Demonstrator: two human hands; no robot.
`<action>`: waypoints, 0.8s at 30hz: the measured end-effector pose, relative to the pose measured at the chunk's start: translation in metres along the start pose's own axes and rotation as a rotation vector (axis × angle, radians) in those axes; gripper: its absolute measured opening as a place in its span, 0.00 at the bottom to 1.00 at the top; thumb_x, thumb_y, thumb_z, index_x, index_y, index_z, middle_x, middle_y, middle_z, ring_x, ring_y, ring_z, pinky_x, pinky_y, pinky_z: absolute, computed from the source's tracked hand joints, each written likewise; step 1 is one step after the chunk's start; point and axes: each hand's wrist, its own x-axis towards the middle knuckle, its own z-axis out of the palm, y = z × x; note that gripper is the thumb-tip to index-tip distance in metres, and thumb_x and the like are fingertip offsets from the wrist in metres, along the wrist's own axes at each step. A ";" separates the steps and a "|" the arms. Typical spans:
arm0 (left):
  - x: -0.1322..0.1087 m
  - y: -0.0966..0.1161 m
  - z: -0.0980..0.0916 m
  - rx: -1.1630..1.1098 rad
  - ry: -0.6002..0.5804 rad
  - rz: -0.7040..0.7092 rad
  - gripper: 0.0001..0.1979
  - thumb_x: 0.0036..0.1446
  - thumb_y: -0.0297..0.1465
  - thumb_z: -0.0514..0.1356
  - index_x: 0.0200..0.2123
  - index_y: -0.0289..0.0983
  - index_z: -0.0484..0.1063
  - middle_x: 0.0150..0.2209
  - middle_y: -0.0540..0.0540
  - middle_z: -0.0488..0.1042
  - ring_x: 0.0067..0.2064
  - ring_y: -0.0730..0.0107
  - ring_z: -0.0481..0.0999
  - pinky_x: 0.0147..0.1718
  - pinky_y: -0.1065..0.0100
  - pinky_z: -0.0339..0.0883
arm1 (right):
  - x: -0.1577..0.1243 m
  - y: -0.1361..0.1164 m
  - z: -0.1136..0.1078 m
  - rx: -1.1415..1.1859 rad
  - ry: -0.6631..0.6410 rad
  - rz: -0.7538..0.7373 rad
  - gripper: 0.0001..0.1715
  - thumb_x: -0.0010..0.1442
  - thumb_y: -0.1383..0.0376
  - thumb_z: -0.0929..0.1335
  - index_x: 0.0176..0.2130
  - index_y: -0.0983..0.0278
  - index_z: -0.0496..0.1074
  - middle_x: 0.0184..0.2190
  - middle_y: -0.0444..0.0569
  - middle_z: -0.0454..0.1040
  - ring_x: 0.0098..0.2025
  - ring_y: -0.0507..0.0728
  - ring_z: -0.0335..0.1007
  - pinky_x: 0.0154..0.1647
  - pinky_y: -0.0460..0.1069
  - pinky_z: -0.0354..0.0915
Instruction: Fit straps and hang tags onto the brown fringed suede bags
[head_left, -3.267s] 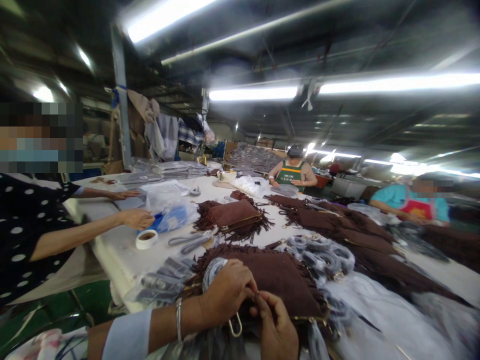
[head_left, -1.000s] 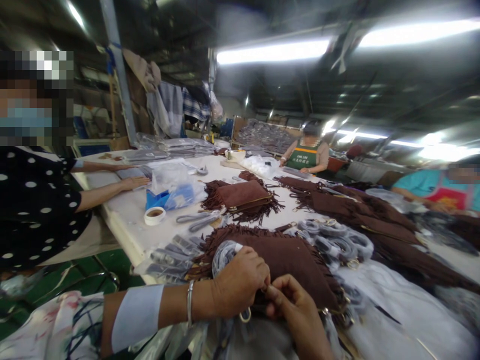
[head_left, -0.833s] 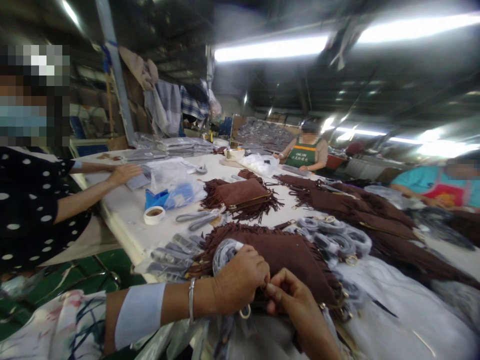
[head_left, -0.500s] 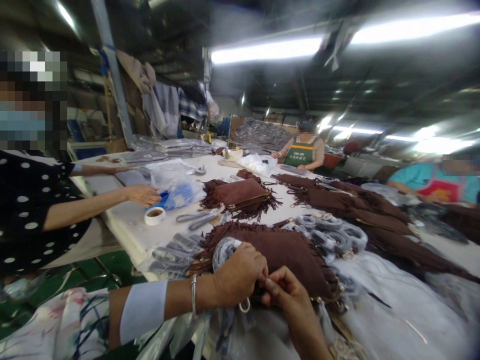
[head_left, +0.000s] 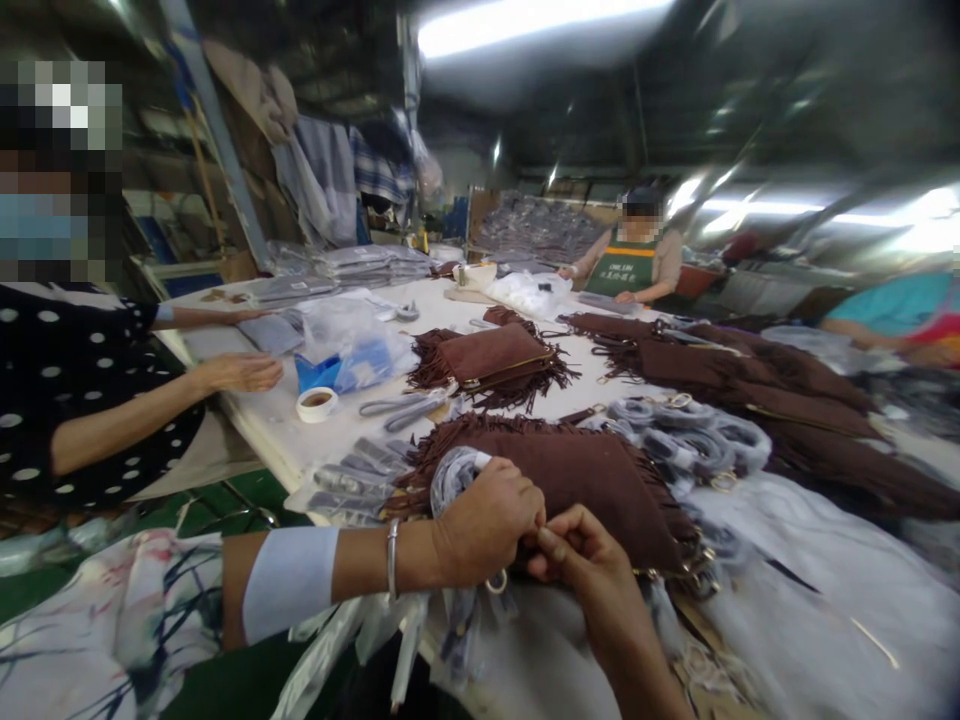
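A brown fringed bag (head_left: 592, 490) lies on the table in front of me. Wrapped round a coiled strap in clear plastic (head_left: 453, 480), my left hand (head_left: 491, 520) is closed over the bag's near left part. Below its fingers hangs a gold-coloured metal ring (head_left: 496, 580). My right hand (head_left: 592, 565) is closed in a pinch, its fingertips meeting those of the left at the bag's near edge. Whatever sits between these fingertips is hidden. More wrapped coiled straps (head_left: 675, 440) lie just beyond the bag, to the right.
On the white table (head_left: 360, 340) are a second fringed bag (head_left: 495, 358), a tape roll (head_left: 316, 404) and flat plastic-wrapped pieces (head_left: 349, 485). White sheeting (head_left: 840, 570) covers the near right. A co-worker's hand (head_left: 240, 372) is at the left; other people work across the table and at right.
The view has tilted slightly downward. The co-worker's hand at left has drawn back from the blue object by the tape roll. My two hands stay together at the bag.
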 end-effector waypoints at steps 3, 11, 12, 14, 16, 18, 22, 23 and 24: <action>0.000 -0.004 -0.010 -0.084 -0.007 0.011 0.03 0.59 0.25 0.57 0.33 0.36 0.71 0.34 0.48 0.75 0.40 0.65 0.71 0.47 0.62 0.61 | 0.001 -0.001 0.000 -0.004 -0.001 -0.003 0.20 0.49 0.55 0.77 0.30 0.64 0.68 0.23 0.44 0.77 0.22 0.50 0.71 0.26 0.44 0.65; -0.035 -0.040 -0.064 -0.077 0.069 -0.092 0.24 0.58 0.25 0.56 0.59 0.40 0.65 0.57 0.43 0.69 0.58 0.61 0.66 0.57 0.59 0.59 | -0.022 0.000 0.010 -0.251 0.226 -0.186 0.22 0.59 0.49 0.69 0.44 0.63 0.70 0.37 0.52 0.79 0.34 0.58 0.77 0.34 0.51 0.72; -0.038 -0.041 -0.068 -0.060 0.017 -0.105 0.23 0.58 0.26 0.57 0.57 0.40 0.67 0.53 0.44 0.71 0.54 0.61 0.69 0.54 0.60 0.61 | -0.030 0.001 0.015 -0.374 0.284 -0.256 0.22 0.60 0.49 0.67 0.45 0.62 0.70 0.37 0.52 0.79 0.36 0.59 0.77 0.37 0.52 0.72; -0.044 -0.035 -0.073 -0.023 -0.029 -0.171 0.16 0.58 0.29 0.58 0.50 0.39 0.72 0.45 0.44 0.75 0.47 0.61 0.73 0.48 0.63 0.64 | -0.046 0.006 0.028 -0.610 0.339 -0.443 0.24 0.62 0.50 0.66 0.50 0.62 0.70 0.44 0.54 0.77 0.43 0.61 0.76 0.44 0.54 0.71; -0.049 -0.021 -0.073 -0.009 -0.053 -0.265 0.10 0.56 0.29 0.58 0.41 0.38 0.74 0.38 0.45 0.76 0.41 0.61 0.75 0.42 0.65 0.65 | -0.059 0.015 0.043 -0.789 0.301 -0.640 0.32 0.60 0.48 0.67 0.58 0.60 0.66 0.55 0.57 0.70 0.53 0.65 0.71 0.51 0.56 0.69; -0.057 -0.003 -0.069 -0.057 -0.074 -0.356 0.08 0.54 0.29 0.58 0.38 0.37 0.72 0.34 0.46 0.76 0.37 0.62 0.75 0.36 0.66 0.64 | -0.067 0.026 0.054 -0.943 0.232 -0.784 0.43 0.56 0.45 0.69 0.64 0.59 0.60 0.64 0.58 0.60 0.59 0.69 0.65 0.53 0.58 0.68; -0.075 0.017 -0.057 -0.223 -0.081 -0.444 0.08 0.55 0.33 0.57 0.38 0.38 0.70 0.34 0.48 0.76 0.36 0.63 0.74 0.34 0.68 0.63 | -0.073 0.048 0.055 -1.142 0.165 -1.055 0.45 0.57 0.47 0.69 0.65 0.64 0.57 0.64 0.62 0.59 0.61 0.69 0.63 0.52 0.58 0.71; -0.079 0.017 -0.056 -0.291 -0.116 -0.444 0.08 0.55 0.35 0.58 0.38 0.38 0.70 0.33 0.49 0.76 0.35 0.63 0.74 0.33 0.69 0.62 | -0.074 0.052 0.051 -1.143 0.169 -1.118 0.41 0.59 0.49 0.69 0.64 0.64 0.59 0.63 0.61 0.62 0.61 0.68 0.64 0.52 0.58 0.71; -0.082 0.016 -0.055 -0.383 -0.172 -0.436 0.10 0.56 0.37 0.58 0.39 0.38 0.70 0.33 0.49 0.76 0.34 0.64 0.75 0.31 0.69 0.62 | -0.075 0.055 0.046 -1.130 0.176 -1.167 0.36 0.60 0.51 0.68 0.61 0.64 0.62 0.61 0.60 0.64 0.61 0.67 0.64 0.53 0.58 0.70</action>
